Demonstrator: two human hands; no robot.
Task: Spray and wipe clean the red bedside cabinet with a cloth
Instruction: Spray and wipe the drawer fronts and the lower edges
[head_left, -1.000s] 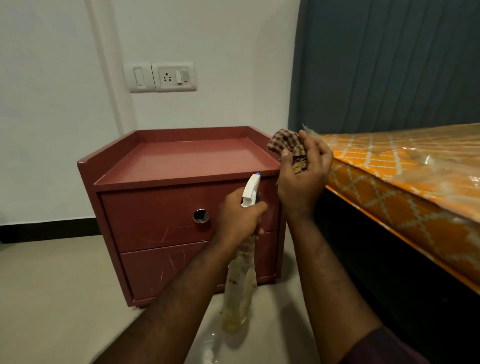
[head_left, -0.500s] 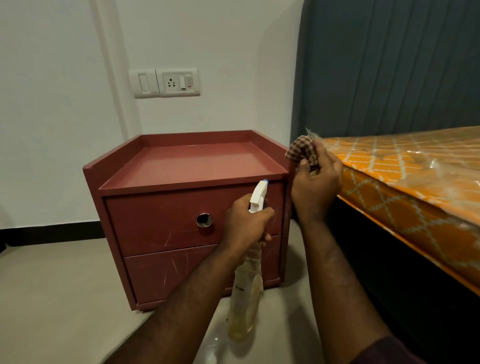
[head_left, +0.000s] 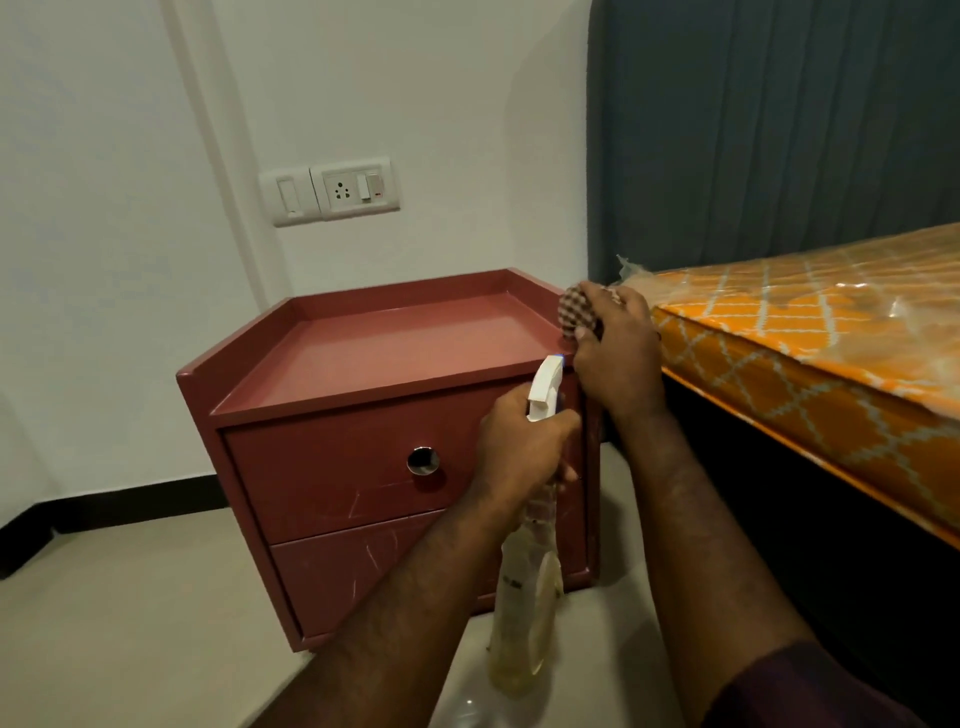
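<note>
One cabinet (head_left: 363, 358), one cloth (head_left: 574, 307), one bottle (head_left: 525, 603)

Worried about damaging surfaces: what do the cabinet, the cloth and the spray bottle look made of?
The cabinet: likely painted or laminated board, smooth red sheen, pale scratches on its front. The cloth: checked woven fabric, softly bunched. The spray bottle: translucent plastic, white nozzle.

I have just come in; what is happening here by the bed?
A person is cleaning the red two-drawer bedside cabinet. The left hand grips a clear plastic spray bottle with a white nozzle in front of it. The right hand holds a bunched brown checked cloth at the right rim of the cabinet's top, beside the orange patterned mattress.
</note>
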